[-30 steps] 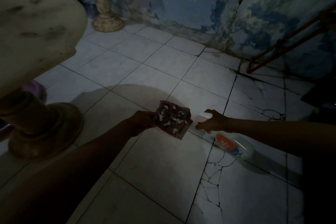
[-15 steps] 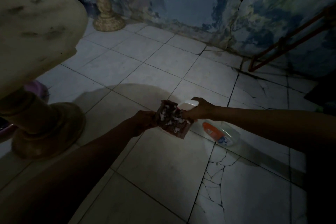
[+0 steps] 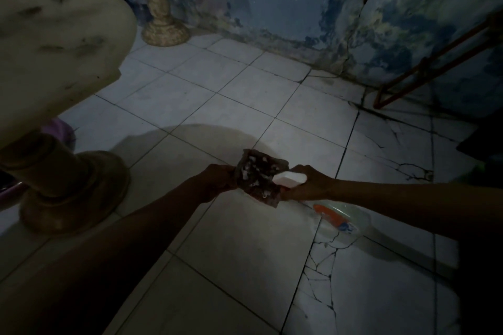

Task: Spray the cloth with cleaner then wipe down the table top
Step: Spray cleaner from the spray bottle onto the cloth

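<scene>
My left hand (image 3: 217,179) holds up a small dark reddish cloth (image 3: 258,177) flecked with white, out over the tiled floor. My right hand (image 3: 307,183) grips a spray bottle (image 3: 340,219) by its neck. The bottle is clear with an orange label, and its white nozzle head (image 3: 290,178) is pressed right up against the cloth. The pale, stained round table top (image 3: 54,43) fills the upper left, standing on a thick pedestal (image 3: 54,166) with a wide foot.
Cracked white floor tiles (image 3: 245,95) spread below my hands. A peeling blue wall (image 3: 326,8) runs along the back. A second carved pedestal (image 3: 160,22) stands by that wall. A red metal frame (image 3: 435,62) leans at the right. Something purple (image 3: 58,130) sits behind the table's pedestal.
My right hand has brought the spray bottle leftward, from a gap beside the cloth to its nozzle touching the cloth. My left hand has kept the cloth nearly in place.
</scene>
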